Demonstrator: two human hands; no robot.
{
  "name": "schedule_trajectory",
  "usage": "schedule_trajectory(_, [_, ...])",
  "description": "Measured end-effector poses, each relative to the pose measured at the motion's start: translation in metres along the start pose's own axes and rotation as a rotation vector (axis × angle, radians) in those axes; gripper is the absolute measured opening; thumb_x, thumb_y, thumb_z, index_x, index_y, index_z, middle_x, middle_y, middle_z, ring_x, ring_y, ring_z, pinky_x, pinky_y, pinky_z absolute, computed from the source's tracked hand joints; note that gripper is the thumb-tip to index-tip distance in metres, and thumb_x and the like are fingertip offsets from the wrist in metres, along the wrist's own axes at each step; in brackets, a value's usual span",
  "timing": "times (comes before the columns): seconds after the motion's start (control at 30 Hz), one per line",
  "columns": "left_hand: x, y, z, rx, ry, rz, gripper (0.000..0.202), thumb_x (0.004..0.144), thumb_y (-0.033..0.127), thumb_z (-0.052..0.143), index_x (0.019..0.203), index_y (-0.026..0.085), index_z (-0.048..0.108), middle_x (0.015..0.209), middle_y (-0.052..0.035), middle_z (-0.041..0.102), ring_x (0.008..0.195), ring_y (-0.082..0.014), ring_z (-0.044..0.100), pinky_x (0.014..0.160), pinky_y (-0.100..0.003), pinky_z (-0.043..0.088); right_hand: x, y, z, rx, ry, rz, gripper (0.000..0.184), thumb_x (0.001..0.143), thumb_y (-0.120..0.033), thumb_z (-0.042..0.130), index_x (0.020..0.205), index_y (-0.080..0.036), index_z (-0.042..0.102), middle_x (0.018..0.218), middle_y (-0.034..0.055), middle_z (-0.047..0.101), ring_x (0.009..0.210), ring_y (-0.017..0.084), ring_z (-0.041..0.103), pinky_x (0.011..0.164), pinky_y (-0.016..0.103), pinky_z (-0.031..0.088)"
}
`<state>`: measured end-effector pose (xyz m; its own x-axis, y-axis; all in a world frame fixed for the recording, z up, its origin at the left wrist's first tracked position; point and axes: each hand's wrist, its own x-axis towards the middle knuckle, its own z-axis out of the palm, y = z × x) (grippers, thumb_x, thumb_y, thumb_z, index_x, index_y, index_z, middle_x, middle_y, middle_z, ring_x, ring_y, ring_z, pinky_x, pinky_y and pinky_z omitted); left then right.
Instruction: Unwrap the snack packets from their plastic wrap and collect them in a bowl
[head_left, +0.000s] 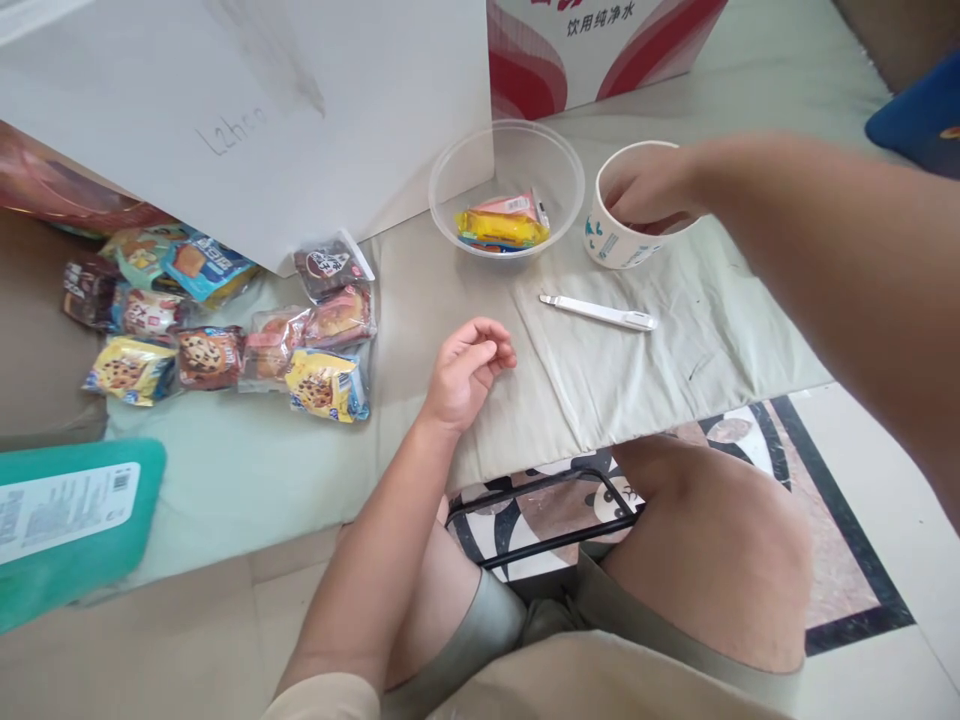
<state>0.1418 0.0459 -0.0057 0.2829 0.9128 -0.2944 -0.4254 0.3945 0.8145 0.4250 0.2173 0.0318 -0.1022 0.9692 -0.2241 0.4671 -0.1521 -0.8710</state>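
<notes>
My right hand [651, 195] reaches down into a white paper tub [626, 245] with blue print. Its fingers are hidden inside, so what they touch does not show. On the cloth, my left hand [466, 372] rests with loosely curled fingers and nothing in it. Between the hands lies a white utility knife [598, 312], close below the tub. Left of the tub stands a clear plastic bowl [444, 205] holding a few packaged snacks, with a yellow wrapper [501, 228] on top.
Several wrapped cakes and cookies [210, 357] lie in a group at the left. A large white box [360, 110] and a red-and-white carton [600, 50] stand behind. A green package [82, 560] sits at the left front edge. Something blue [919, 120] is at the right.
</notes>
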Motion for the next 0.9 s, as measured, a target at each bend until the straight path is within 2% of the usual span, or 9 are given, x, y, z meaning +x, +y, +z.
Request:
schedule_trajectory(0.13, [0.002, 0.006, -0.001, -0.001, 0.019, 0.037, 0.025, 0.062, 0.033, 0.079, 0.077, 0.019, 0.064, 0.067, 0.0027, 0.059, 0.064, -0.0088, 0.060, 0.066, -0.022, 0.054, -0.021, -0.042, -0.001, -0.521, -0.099, 0.338, 0.021, 0.073, 0.007, 0.060, 0.062, -0.002, 0.075, 0.048, -0.0002, 0.061, 0.046, 0.004, 0.057, 0.049, 0.018, 0.033])
schedule_trajectory(0.2, [-0.001, 0.008, -0.003, 0.067, 0.028, 0.121, 0.023, 0.067, 0.037, 0.074, 0.078, 0.020, 0.064, 0.067, 0.0018, 0.059, 0.064, -0.0107, 0.059, 0.066, -0.025, 0.053, -0.038, -0.074, -0.001, -0.719, 0.002, 0.349, 0.024, 0.073, 0.002, 0.066, 0.051, -0.007, 0.071, 0.046, 0.0023, 0.059, 0.065, 0.015, 0.067, 0.055, 0.023, 0.036])
schedule_trajectory(0.27, [-0.009, 0.009, -0.007, 0.291, 0.085, 0.317, 0.019, 0.074, 0.040, 0.069, 0.076, 0.021, 0.063, 0.066, 0.0005, 0.058, 0.063, -0.0130, 0.058, 0.064, -0.029, 0.050, -0.061, -0.104, 0.012, -0.913, 0.135, 0.154, 0.032, 0.081, -0.001, 0.060, 0.053, -0.014, 0.070, 0.051, 0.0017, 0.060, 0.089, 0.023, 0.069, 0.069, 0.032, 0.041])
schedule_trajectory(0.33, [-0.023, 0.010, -0.012, 0.642, 0.170, 0.604, 0.021, 0.081, 0.038, 0.065, 0.068, 0.022, 0.060, 0.061, -0.0003, 0.057, 0.060, -0.0143, 0.053, 0.064, -0.032, 0.046, -0.086, -0.121, 0.043, -0.782, 0.202, -0.158, 0.023, 0.089, -0.010, 0.057, 0.076, -0.019, 0.074, 0.064, -0.0006, 0.059, 0.094, 0.022, 0.067, 0.084, 0.040, 0.044])
schedule_trajectory(0.47, [-0.056, 0.012, -0.028, 1.088, 0.245, 0.993, 0.038, 0.094, 0.032, 0.052, 0.057, 0.023, 0.049, 0.052, -0.0007, 0.049, 0.052, -0.0142, 0.043, 0.058, -0.034, 0.035, -0.116, -0.111, 0.151, -0.353, -0.097, -0.358, 0.010, 0.081, -0.016, 0.073, 0.090, -0.021, 0.071, 0.071, 0.0000, 0.064, 0.076, 0.020, 0.064, 0.088, 0.041, 0.049])
schedule_trajectory(0.57, [-0.074, 0.013, -0.046, 1.148, 0.364, 1.096, 0.043, 0.098, 0.032, 0.046, 0.056, 0.023, 0.046, 0.050, -0.0007, 0.045, 0.049, -0.0145, 0.040, 0.056, -0.035, 0.031, -0.116, -0.092, 0.234, -0.101, -0.250, -0.354, 0.043, 0.081, -0.033, 0.077, 0.121, -0.024, 0.066, 0.086, 0.0027, 0.070, 0.080, 0.024, 0.067, 0.086, 0.041, 0.051])
schedule_trajectory(0.63, [-0.083, 0.015, -0.061, 1.135, 0.472, 1.117, 0.044, 0.099, 0.035, 0.047, 0.056, 0.023, 0.045, 0.050, -0.0009, 0.045, 0.050, -0.0150, 0.041, 0.056, -0.035, 0.032, -0.114, -0.087, 0.273, 0.003, -0.302, -0.323, 0.059, 0.083, -0.041, 0.074, 0.138, -0.027, 0.055, 0.101, 0.0049, 0.073, 0.088, 0.027, 0.070, 0.088, 0.042, 0.053])
schedule_trajectory(0.77, [-0.097, 0.017, -0.086, 1.071, 0.618, 1.011, 0.049, 0.099, 0.046, 0.045, 0.055, 0.024, 0.045, 0.052, -0.0019, 0.042, 0.054, -0.0175, 0.044, 0.060, -0.037, 0.038, -0.116, -0.091, 0.310, 0.043, -0.289, -0.281, 0.069, 0.078, -0.044, 0.076, 0.141, -0.031, 0.050, 0.117, 0.0074, 0.072, 0.098, 0.032, 0.071, 0.089, 0.045, 0.054])
schedule_trajectory(0.9, [-0.104, 0.019, -0.092, 1.023, 0.694, 0.982, 0.049, 0.099, 0.047, 0.045, 0.056, 0.024, 0.045, 0.054, -0.0022, 0.040, 0.056, -0.0181, 0.044, 0.062, -0.037, 0.041, -0.126, -0.096, 0.302, 0.079, -0.255, -0.309, 0.067, 0.076, -0.036, 0.078, 0.137, -0.030, 0.051, 0.130, 0.0077, 0.068, 0.104, 0.030, 0.069, 0.093, 0.046, 0.055])
